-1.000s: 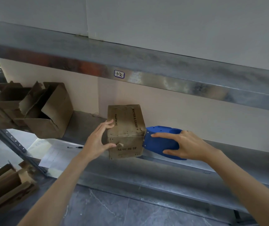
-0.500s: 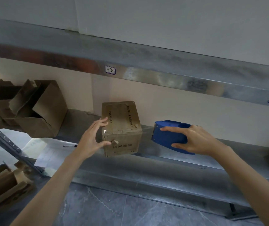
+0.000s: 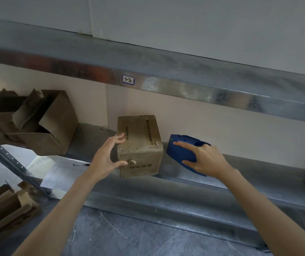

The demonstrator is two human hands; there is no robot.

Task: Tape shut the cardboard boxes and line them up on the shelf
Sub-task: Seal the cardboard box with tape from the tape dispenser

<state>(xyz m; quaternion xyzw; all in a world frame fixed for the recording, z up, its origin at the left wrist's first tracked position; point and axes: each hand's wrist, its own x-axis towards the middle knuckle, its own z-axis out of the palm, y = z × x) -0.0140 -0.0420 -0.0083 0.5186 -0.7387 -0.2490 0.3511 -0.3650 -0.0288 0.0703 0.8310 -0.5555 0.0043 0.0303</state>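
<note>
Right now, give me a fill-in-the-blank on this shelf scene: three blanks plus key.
1. The right hand grips a ____ dispenser.
2. The left hand touches the box, which sits to the dispenser's ____.
3. The end boxes on the shelf have flaps standing ____.
Missing words: blue; left; open.

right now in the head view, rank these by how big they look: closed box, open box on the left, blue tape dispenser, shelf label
1. open box, flaps spread
2. closed box
3. blue tape dispenser, partly covered by the right hand, so its full size is unsure
4. shelf label
</note>
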